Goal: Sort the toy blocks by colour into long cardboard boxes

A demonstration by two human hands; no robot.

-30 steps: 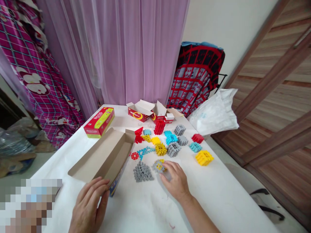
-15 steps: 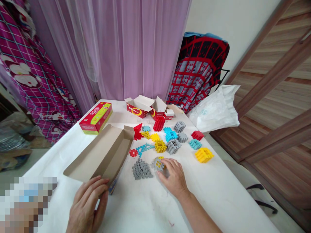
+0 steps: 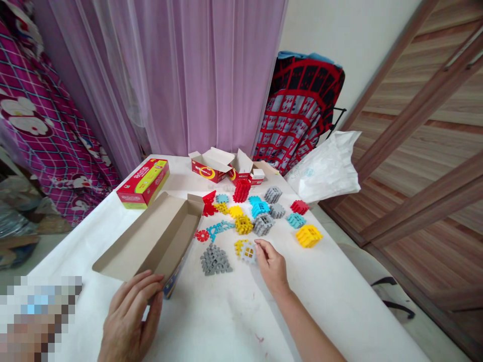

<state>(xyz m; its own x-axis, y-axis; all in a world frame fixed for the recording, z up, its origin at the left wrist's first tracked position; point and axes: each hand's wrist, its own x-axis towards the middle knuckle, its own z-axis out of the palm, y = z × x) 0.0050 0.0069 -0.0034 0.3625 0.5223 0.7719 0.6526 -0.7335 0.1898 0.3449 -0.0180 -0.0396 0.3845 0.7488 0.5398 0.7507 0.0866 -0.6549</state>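
Observation:
My left hand [image 3: 134, 306] is closed on the near end of an open cardboard box [image 3: 168, 246], thumb outside and fingers over the edge. The box's inside looks bare, its long flap folded out to the left. Between thumb and fingertips, my right hand [image 3: 272, 266] pinches a light grey window-shaped building piece [image 3: 248, 251] by its right edge. Behind that piece a few yellow building pieces [image 3: 239, 246] lie on the table. To the left sits a pile of dark grey pieces [image 3: 215, 260], with blue lattice pieces [image 3: 220, 229] just beyond.
Stacked pieces stand farther back: grey [image 3: 263, 224], yellow [image 3: 308, 236], red [image 3: 241, 190] and blue [image 3: 260, 207]. A closed red-and-yellow box [image 3: 142, 183] is at the left edge. Opened red boxes [image 3: 209, 168] line the back, beside a white plastic bag [image 3: 328, 166].
My right hand has drawn back slightly and tilted the grey window piece up, so more of it and the yellow pieces shows. My left hand stays on the box. The view has shifted a little.

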